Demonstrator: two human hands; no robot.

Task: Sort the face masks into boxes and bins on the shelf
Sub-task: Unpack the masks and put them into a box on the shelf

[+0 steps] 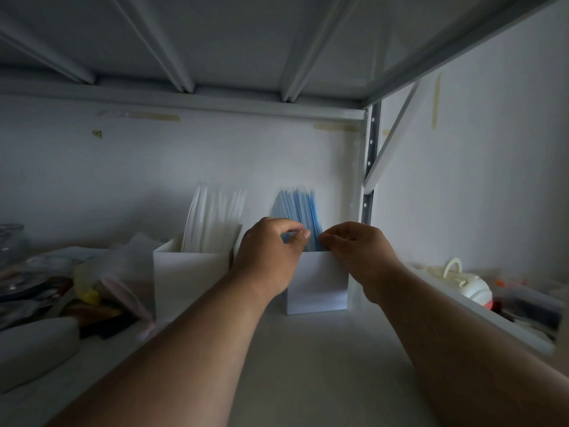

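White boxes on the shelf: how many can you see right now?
2. The left box holds white masks; the right box, beside it, holds blue masks. Clutter at left might hide others.

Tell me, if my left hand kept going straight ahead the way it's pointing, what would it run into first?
Most likely the blue masks: your left hand already pinches them at the top of the right box. Beyond them is the back wall, though depth is hard to judge here.

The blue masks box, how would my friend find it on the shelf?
Look at the shelf's back wall, near the metal post. Two white boxes stand there side by side. It is the right box, holding blue masks; the left box holds white masks.
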